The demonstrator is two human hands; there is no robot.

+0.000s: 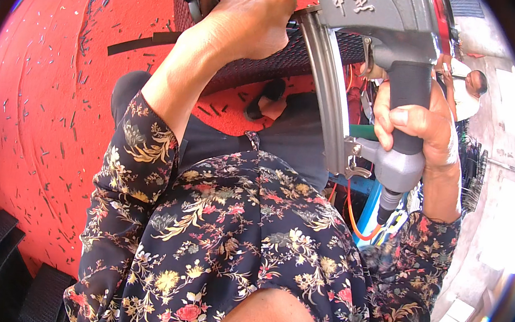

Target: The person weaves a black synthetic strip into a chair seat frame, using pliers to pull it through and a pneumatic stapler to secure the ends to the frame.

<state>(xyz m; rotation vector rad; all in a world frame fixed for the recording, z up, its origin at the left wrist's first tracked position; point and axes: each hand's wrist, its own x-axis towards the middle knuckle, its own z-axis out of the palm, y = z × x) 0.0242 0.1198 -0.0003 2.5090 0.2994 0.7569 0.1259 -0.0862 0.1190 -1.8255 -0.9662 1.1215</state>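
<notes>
My right hand is wrapped round the black grip of a grey pneumatic nail gun, whose long metal magazine slants down beside it. An orange air hose hangs near the base of its handle. Up at the top middle, my left hand is closed in a fist next to the gun's nose; whatever its fingers hold is hidden behind the hand. Beneath both hands lies a black woven panel over my lap. A flat dark strip sticks out to the left of my left wrist.
Red floor covering, strewn with small black scraps, spreads on the left. Black woven pieces stand at the lower left. At the right edge another person sits near dark stacked material. Something blue stands below the gun.
</notes>
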